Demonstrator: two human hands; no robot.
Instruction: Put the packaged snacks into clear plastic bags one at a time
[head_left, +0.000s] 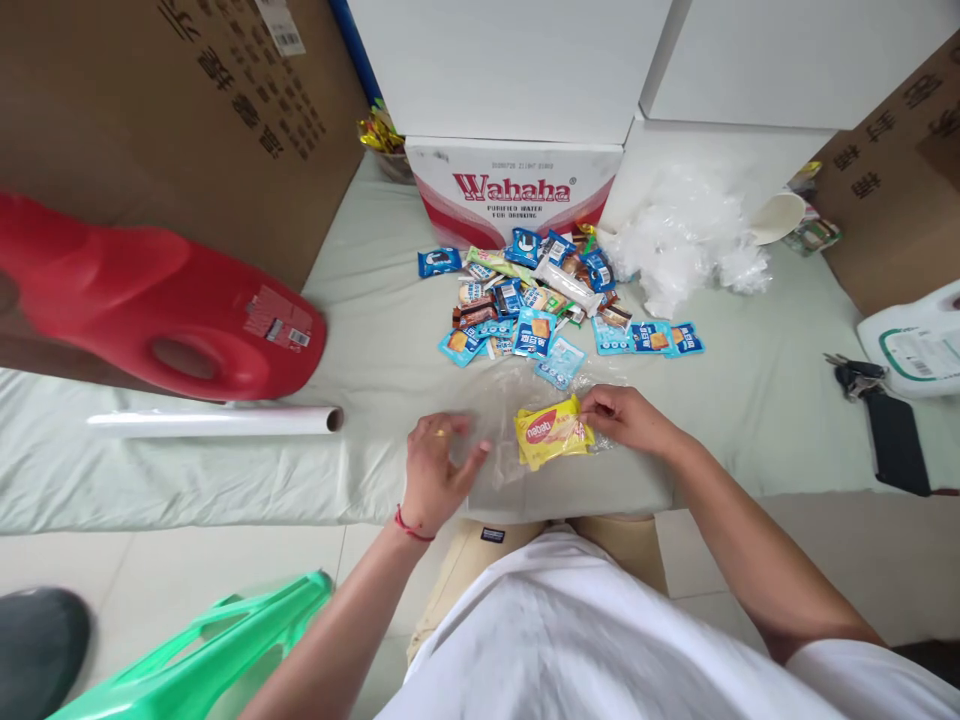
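Close to the table's front edge lies a yellow Nabati snack packet [553, 432], on or inside a clear plastic bag [495, 455]; which of the two I cannot tell. My right hand [626, 415] pinches the packet's right end with curled fingers. To the left, my left hand [439, 465] hovers over the bag's left side, thumb and fingers apart, holding nothing. Just beyond both hands is a heap of small wrapped snacks. Light-blue packets [533, 333] lie at its near side, and a white stick-shaped packet [568, 287] crosses its top.
Behind the heap stands a Wahaha carton [517, 190], with crumpled clear bags [682, 240] and a paper cup [778, 218] to its right. A red jug [187, 310] and a white roll [214, 421] lie left. Keys [855, 378] and a black phone-like object [896, 442] are right.
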